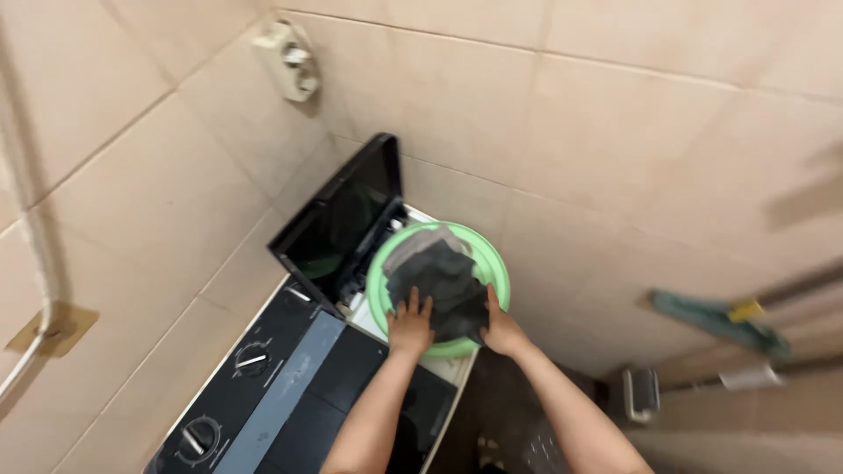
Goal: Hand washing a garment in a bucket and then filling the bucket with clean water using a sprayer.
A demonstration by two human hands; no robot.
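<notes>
A light green plastic basin (490, 254) rests on top of a washing machine (290, 386), over its open tub. Dark grey clothes (443, 285) fill the basin, with a lighter grey piece at the far side. My left hand (410, 323) lies flat on the near edge of the clothes, fingers spread. My right hand (500, 326) grips the basin's near right rim beside the clothes. The machine's dark lid (338, 224) stands raised against the wall.
Two round knobs (252, 360) sit on the machine's dark control panel. Beige tiled walls surround it, with a wall fitting (290, 57) above and a white pipe (35, 290) at left. A teal-headed mop (716, 320) leans at right near a floor drain (641, 392).
</notes>
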